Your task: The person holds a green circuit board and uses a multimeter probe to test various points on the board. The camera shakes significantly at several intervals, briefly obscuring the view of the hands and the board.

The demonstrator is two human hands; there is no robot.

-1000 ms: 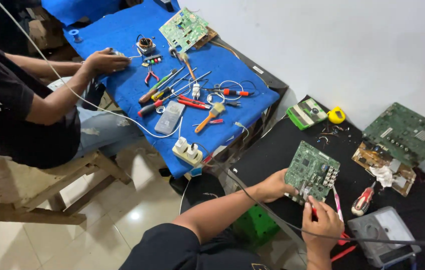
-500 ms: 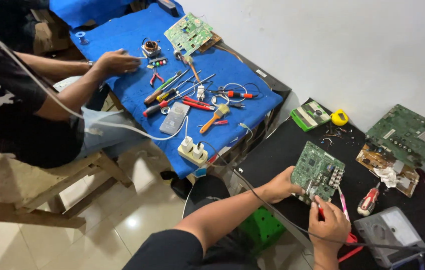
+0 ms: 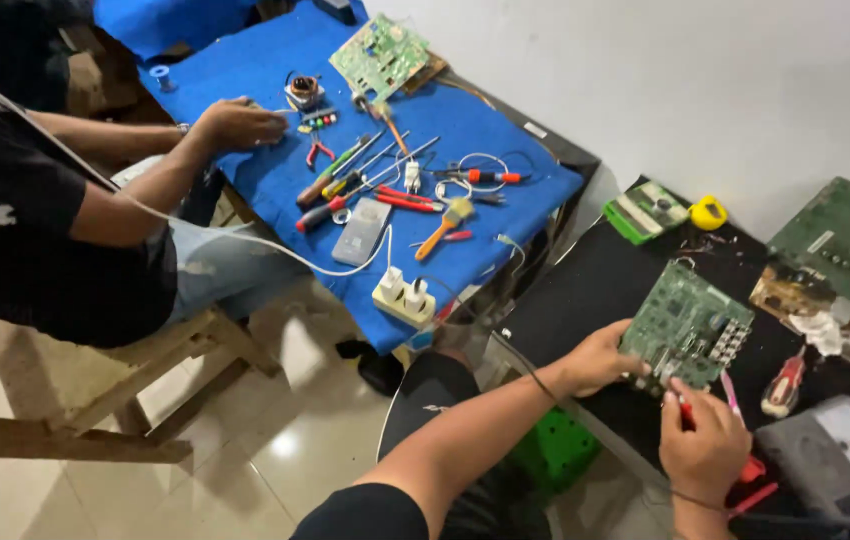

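Left hand grips the green circuit board by its edge, tilted over the black table. Right hand closed around a red-handled tool, tip at the board's lower edge. Work looks underway, board not yet set down.

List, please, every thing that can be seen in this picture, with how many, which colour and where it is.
circuit board: one, green, tilted on the black table, steadied by the left hand
red-handled tool: one, in the right hand, tip at the board's lower edge
black table: one, at right
blue table: one, at upper middle
second board: one, green, far end of the blue table
hand tools: several, red, green and orange handles, middle of the blue table
power strip: one, cream, near edge of the blue table
tape measure: one, yellow, by the wall
co-worker's hand: one, on the blue table
left hand: holds the board
right hand: grips the tool
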